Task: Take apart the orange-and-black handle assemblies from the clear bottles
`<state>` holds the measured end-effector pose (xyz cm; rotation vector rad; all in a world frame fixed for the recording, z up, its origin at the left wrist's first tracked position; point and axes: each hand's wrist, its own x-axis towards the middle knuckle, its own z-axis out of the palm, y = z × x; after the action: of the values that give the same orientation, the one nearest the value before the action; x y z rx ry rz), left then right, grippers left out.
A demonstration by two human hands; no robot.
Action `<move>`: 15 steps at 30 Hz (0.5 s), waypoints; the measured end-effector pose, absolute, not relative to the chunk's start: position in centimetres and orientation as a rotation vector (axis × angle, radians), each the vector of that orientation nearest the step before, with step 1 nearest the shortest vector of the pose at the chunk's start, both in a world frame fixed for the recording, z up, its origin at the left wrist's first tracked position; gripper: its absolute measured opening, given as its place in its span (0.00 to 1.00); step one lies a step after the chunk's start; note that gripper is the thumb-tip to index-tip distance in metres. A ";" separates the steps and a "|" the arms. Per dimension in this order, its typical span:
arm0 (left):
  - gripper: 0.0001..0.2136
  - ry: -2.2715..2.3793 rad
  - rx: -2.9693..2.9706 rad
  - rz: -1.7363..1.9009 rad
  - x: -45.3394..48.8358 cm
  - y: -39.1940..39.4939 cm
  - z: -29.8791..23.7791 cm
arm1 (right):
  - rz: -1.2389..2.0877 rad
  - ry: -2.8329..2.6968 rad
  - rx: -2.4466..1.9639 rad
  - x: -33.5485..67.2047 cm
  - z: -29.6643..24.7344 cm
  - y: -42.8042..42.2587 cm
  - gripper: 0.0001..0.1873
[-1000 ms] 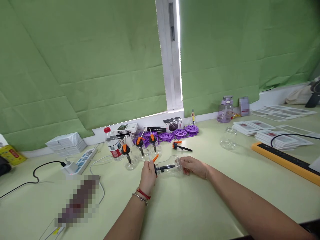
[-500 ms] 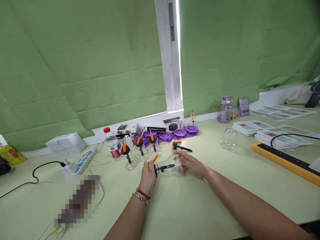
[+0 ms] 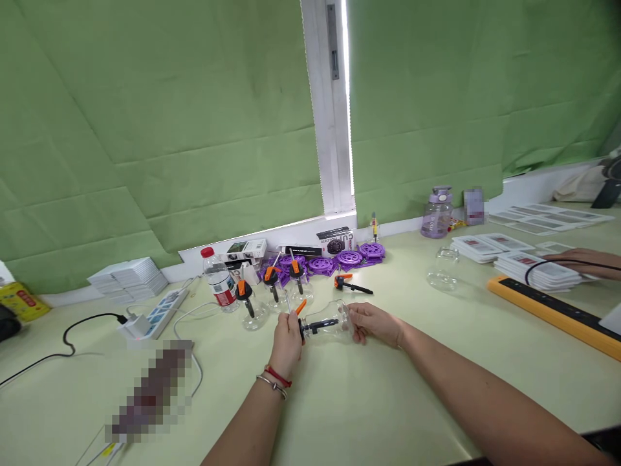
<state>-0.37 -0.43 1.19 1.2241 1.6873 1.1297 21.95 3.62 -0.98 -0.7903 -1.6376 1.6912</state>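
Pale green table (image 3: 369,401) under green blinds. My left hand (image 3: 287,338) is pinched shut on the black-and-orange cap (image 3: 305,327) of one clear bottle (image 3: 332,322) lying on its side between my hands; my right hand (image 3: 376,323) is wrapped round its base. Behind them are three capped bottles (image 3: 272,289), one loose cap (image 3: 350,283), at least four purple discs (image 3: 349,257) and a box (image 3: 334,241) reading "CUP HOLDER".

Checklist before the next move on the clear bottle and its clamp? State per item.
1. Grip by left hand on black-and-orange clamp at the bottle's mouth: ok.
2. Hold by right hand on the base of the clear round-bodied bottle, lying sideways: ok.
3. Clamp fully seated in the mouth: cannot tell.
4. Bottle resting on pale green table or lifted: cannot tell.
5. Spare orange-and-black clamp apart from both hands: ok.
6. Co-worker's hand far from bottle: ok.
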 end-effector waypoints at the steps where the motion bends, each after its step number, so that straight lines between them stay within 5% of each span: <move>1: 0.15 1.678 1.230 1.145 -0.4 -0.4 1.2 | 1.684 -1.635 -0.818 21.9 -1.1 3.7 0.25; 15: 0.16 1.662 1.215 1.125 -0.3 -0.5 1.2 | 1.623 -1.525 -0.775 21.7 -0.2 2.9 0.32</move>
<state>-0.27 -0.48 1.24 1.2146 1.6624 1.1247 21.70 2.91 -0.21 -0.7752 -1.5250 1.6226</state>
